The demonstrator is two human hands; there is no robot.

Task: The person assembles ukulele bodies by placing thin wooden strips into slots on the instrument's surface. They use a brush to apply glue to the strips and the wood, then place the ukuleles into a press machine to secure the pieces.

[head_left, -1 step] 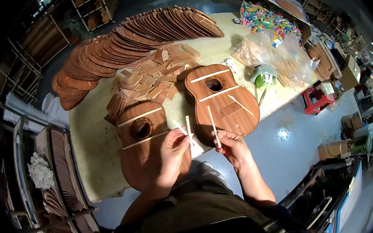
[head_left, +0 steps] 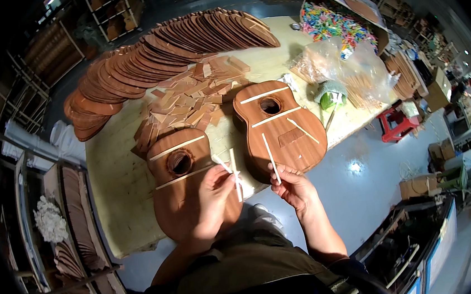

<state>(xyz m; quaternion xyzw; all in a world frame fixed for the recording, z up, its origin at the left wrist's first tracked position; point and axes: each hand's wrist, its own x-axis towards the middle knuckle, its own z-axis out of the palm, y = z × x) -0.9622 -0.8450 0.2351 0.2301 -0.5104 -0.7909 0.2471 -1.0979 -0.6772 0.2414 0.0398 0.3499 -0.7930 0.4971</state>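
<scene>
My left hand (head_left: 212, 202) is over the near edge of the left guitar-shaped wooden panel (head_left: 168, 206), fingers pinched on thin pale wood strips (head_left: 233, 161) that cross each other. Between thumb and fingers, my right hand (head_left: 295, 187) grips another slim pale strip (head_left: 270, 150), angled over the lower left of the right guitar-shaped panel (head_left: 306, 153). Both brown panels have a round soundhole and pale bars across them, above and below the hole. On the right one, a loose-looking strip (head_left: 303, 131) lies slanted beside a small rectangular wood patch (head_left: 288, 138).
Behind the panels lies a heap of small wood pieces (head_left: 192, 103). A long curved row of thin wooden plates (head_left: 149, 56) leans beyond it. To the right are a green container (head_left: 332, 100), plastic bags (head_left: 364, 77), a box of colourful clips (head_left: 337, 26) and a red stool (head_left: 396, 124).
The strips in my left hand have shifted slightly left, and more of their lower end shows. The strip in my right hand has tilted a little; the panels stay put.
</scene>
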